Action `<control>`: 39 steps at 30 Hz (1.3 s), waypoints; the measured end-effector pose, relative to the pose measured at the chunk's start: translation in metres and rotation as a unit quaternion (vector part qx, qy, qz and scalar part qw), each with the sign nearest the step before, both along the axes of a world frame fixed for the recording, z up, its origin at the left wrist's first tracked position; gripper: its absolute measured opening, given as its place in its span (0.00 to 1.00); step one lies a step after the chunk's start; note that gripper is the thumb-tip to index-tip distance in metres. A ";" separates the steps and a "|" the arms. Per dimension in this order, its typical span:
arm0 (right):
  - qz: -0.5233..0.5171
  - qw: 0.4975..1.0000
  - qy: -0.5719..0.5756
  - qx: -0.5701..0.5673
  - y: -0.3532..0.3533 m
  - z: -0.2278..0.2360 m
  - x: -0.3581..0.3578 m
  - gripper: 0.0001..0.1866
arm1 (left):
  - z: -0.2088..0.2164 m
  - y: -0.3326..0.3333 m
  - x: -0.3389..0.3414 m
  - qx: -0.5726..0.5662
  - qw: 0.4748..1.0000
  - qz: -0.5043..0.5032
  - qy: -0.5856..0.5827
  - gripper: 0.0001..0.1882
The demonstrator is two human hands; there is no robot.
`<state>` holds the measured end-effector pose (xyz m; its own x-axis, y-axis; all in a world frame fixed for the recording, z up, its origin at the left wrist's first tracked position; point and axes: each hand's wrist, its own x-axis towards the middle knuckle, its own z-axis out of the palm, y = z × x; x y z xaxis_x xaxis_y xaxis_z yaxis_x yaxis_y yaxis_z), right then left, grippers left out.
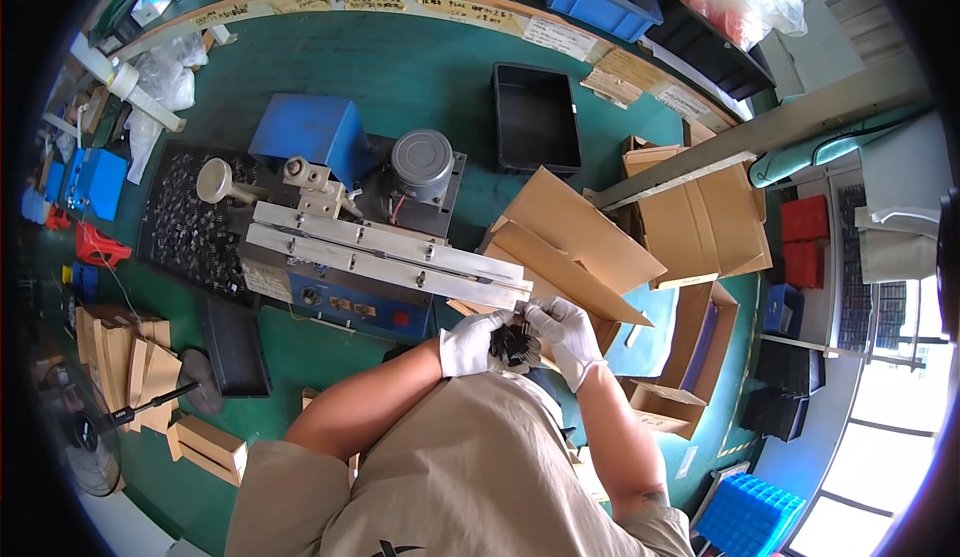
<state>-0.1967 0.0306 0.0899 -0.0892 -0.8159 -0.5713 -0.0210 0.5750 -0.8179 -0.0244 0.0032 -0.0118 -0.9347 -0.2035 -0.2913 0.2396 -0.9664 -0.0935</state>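
Both my hands wear white gloves and meet at the right end of a long metal rail (400, 257) on a bench machine. My left hand (472, 343) is closed round a bunch of small black parts with thin metal legs (515, 347), held in front of my shirt. The fingers of my right hand (566, 335) are pinched together right by the rail's end, on what looks like one such small black part; the fingers mostly cover it. A wide black tray (165, 172) under the rail's left end holds many similar parts.
The machine has a blue housing (305, 137), a round grey motor (421, 162) and a control panel (345, 302). A black bin (537, 122) stands behind it. Open cardboard boxes (575, 242) crowd the right. A slanting metal beam (760, 137) crosses the upper right. A black tray (235, 347) lies at left.
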 end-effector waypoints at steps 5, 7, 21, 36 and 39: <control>-0.022 0.996 0.074 -0.050 0.007 -0.011 0.005 0.09 | -0.004 0.001 0.000 -0.010 1.000 0.011 0.001 0.19; 0.056 0.970 0.209 -0.113 0.004 0.002 0.006 0.10 | -0.003 0.002 0.002 -0.030 0.999 0.015 -0.023 0.18; 0.120 0.825 0.388 -0.393 -0.017 0.041 0.000 0.16 | 0.019 -0.008 0.004 0.001 0.995 -0.008 -0.098 0.16; 0.054 0.850 0.367 -0.374 -0.009 0.035 0.008 0.13 | 0.011 -0.005 0.007 -0.042 0.997 -0.001 -0.066 0.19; 0.171 0.864 0.369 -0.296 0.001 0.033 0.009 0.08 | 0.007 -0.004 0.004 0.024 0.998 0.024 -0.057 0.20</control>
